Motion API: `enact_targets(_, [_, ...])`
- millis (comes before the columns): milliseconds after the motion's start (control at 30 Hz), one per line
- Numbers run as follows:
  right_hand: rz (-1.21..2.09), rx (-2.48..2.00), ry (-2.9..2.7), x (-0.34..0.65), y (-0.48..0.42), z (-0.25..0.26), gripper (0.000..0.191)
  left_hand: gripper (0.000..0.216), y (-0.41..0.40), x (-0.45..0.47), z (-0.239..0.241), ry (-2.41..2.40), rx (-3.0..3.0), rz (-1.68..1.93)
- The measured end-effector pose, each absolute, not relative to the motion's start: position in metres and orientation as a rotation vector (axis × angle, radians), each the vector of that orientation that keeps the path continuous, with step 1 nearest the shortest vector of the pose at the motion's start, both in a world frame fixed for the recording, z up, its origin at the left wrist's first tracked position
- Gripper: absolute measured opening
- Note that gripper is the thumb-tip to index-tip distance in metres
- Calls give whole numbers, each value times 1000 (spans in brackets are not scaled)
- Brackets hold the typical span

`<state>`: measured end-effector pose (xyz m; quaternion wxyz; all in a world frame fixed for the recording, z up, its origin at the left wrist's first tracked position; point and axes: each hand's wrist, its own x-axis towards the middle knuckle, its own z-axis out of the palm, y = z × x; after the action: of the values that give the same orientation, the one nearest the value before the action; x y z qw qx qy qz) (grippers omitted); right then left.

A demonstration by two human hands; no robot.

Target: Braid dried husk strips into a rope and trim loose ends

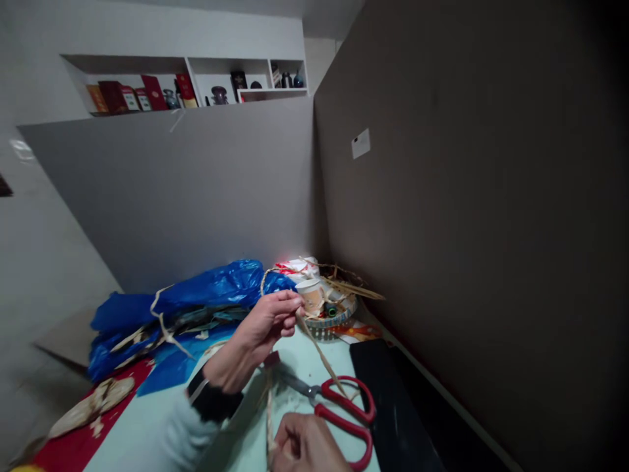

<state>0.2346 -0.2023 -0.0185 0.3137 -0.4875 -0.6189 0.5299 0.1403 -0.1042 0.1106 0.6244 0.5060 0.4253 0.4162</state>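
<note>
My left hand (268, 326), raised above the table, has its thumb and fingertips pinched on a thin tan straw-like strip (320, 354). The strip slants down to the right, over the scissors. At the bottom edge my right hand (308, 446) is closed with its fingers curled against a braided straw cord (269, 413), which runs upward between my hands. Large scissors (314, 391) with red handles lie on the table just beyond my right hand, handles spread. A small dark red piece (272, 359) shows near their blade end.
Blue plastic bags (216, 288) with dry husks lie at the back left. A round woven basket (344, 313) at the back holds a paper cup (309, 295) and straw strands. A black flat object (393, 400) lies right. Grey panels (221, 196) enclose the pale table (162, 410).
</note>
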Motion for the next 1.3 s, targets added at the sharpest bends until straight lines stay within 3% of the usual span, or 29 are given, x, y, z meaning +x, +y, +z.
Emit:
enact_targets(233, [1539,-1132,-1636,231,-206,-12,16,13,-206,50,138,841,878,1278])
enact_targets(333, [1580,-1083,-1620,232,-209,-8,18,18,-222,45,127,915,869,1271])
enact_targets(500, [1651,-1026,-1569,236,-215,-4,22,22,-230,72,65,1071,923,1018])
enact_targets(633, [1728,-950,-1483,238,-215,-2,27,15,-240,86,36,1173,993,1023])
enact_targets(1300, [1871,-946,-1417,245,-210,14,30,17,-237,81,29,1358,1103,907])
